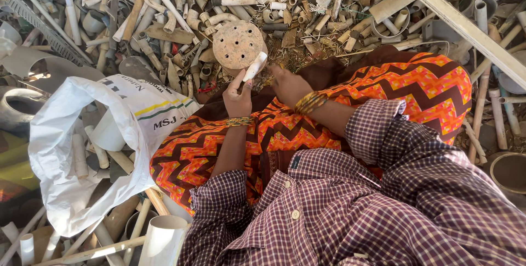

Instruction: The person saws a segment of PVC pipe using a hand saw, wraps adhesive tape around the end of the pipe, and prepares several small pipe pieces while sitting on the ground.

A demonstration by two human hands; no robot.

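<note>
Scrap heap of pipe offcuts (307,19) all round: short white pipe piece (255,66) pinched in left hand (239,97) fingers over the lap, right hand (287,85) curled beside it, grip unclear, perforated disc (237,44) just behind, open white sack (76,151) left; best held firmly near mid-length.

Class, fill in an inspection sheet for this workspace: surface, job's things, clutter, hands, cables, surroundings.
Surface: patterned orange cloth over the lap.
Job's things: short white pipe piece; round perforated disc beyond it.
Clutter: heap of pipe offcuts all around.
Hands: left hand grips the pipe piece; right hand beside it, contents unclear.
Cables: nothing seen.
Surroundings: open white sack holding pipe pieces at left.
</note>
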